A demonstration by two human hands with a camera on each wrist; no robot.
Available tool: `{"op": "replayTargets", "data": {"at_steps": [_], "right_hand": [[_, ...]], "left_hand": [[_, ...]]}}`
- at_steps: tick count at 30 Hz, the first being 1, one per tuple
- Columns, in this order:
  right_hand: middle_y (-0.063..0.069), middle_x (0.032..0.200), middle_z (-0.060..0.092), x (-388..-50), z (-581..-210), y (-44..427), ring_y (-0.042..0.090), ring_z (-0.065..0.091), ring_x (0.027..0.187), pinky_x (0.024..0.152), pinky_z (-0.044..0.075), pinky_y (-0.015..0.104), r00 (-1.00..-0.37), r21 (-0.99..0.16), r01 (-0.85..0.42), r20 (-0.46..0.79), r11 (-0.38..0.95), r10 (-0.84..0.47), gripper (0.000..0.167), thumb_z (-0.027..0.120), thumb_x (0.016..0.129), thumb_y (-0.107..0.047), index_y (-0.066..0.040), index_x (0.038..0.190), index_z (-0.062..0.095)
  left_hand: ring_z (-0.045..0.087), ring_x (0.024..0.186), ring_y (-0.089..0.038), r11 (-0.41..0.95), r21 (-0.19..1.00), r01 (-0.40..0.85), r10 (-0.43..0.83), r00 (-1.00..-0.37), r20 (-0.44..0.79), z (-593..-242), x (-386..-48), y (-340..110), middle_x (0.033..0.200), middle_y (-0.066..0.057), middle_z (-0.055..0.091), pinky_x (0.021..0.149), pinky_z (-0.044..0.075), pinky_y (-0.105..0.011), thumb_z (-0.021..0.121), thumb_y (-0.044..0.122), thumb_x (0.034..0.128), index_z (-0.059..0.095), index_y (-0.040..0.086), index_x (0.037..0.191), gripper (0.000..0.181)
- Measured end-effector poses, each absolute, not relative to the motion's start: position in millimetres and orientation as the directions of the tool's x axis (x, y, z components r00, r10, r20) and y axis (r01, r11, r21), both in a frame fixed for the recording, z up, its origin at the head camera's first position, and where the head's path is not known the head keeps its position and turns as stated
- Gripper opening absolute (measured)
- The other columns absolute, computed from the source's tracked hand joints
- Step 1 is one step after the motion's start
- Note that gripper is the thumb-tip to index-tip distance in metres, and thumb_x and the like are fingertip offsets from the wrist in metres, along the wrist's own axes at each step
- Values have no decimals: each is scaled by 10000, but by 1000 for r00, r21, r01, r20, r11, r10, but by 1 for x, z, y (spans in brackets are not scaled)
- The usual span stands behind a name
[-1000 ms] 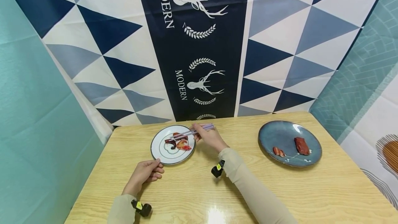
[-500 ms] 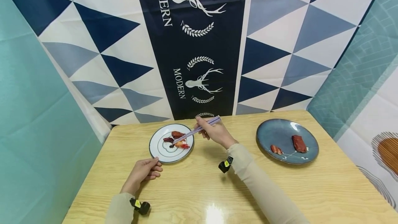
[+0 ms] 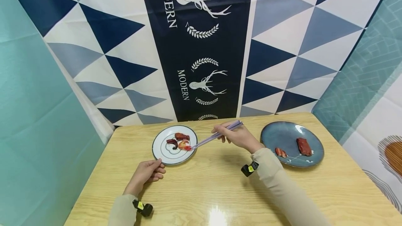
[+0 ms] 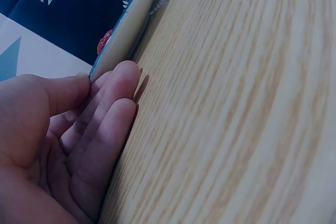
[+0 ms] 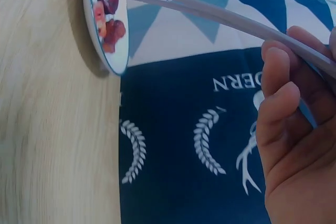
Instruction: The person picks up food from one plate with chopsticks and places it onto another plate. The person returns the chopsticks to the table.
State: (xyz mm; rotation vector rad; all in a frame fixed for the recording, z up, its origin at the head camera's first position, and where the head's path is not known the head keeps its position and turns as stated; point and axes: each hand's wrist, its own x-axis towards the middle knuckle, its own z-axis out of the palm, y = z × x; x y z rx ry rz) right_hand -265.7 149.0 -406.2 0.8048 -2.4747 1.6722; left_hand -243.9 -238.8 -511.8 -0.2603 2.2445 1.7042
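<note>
Deer-print cloth [image 3: 204, 50]: hung behind the far edge of the tabletop [image 3: 185, 194]
Teal sheet [image 3: 37, 121]: lined its left
Patterned drape [image 3: 348, 83]: lined its right

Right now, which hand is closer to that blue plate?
Right. The right hand holds chopsticks left of the blue plate; the left hand grips the white plate, farther left.

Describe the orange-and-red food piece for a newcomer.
In the head view, on the pale wooden table, find the round, dark-rimmed white plate. The orange-and-red food piece lies nearest the slim purple chopsticks; its bright red end sets it apart from darker brown pieces.
</note>
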Motion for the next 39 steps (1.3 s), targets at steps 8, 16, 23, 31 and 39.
{"op": "replayTargets", "data": {"at_steps": [8,16,23,31,39], "right_hand": [[20,682,667,-247,-402,182,190,518,535,477,438,260,-862,-818,-474,355,327,-362,287,539,1089,-205,-68,1070,791],[100,718,667,-223,-396,217,215,541,565,490,447,264,-898,-809,-428,333,403,-287,266,547,1086,-199,-84,1086,786],[86,727,660,-197,-389,253,230,547,520,432,454,313,-935,-838,-355,308,415,-178,366,457,1122,-249,-50,1039,752],[90,701,676,-175,-388,285,237,577,515,443,471,335,-890,-843,-449,451,296,-66,459,343,1140,-169,75,1000,706],[88,656,672,-155,-393,322,191,576,514,413,411,336,-878,-876,-462,474,141,67,388,413,1117,-119,119,1005,698]], "left_hand": [[702,632,-81,270,907,-323,49,-936,-348,-511,-244,-239,800,-13,749,579,587,-223,593,392,1053,738,-9,1047,426],[707,641,-80,280,903,-326,41,-936,-351,-512,-244,-237,812,-20,750,598,599,-234,597,400,1050,751,12,1043,417],[710,646,-83,287,903,-319,35,-939,-343,-512,-245,-237,816,-22,753,600,598,-235,596,392,1051,754,15,1031,409],[709,645,-80,276,903,-331,35,-935,-353,-512,-244,-239,813,-16,756,597,594,-228,605,389,1047,752,12,1038,405],[713,645,-84,272,904,-330,42,-934,-354,-514,-243,-241,815,-16,760,597,596,-231,616,413,1037,749,11,1031,423]]}}
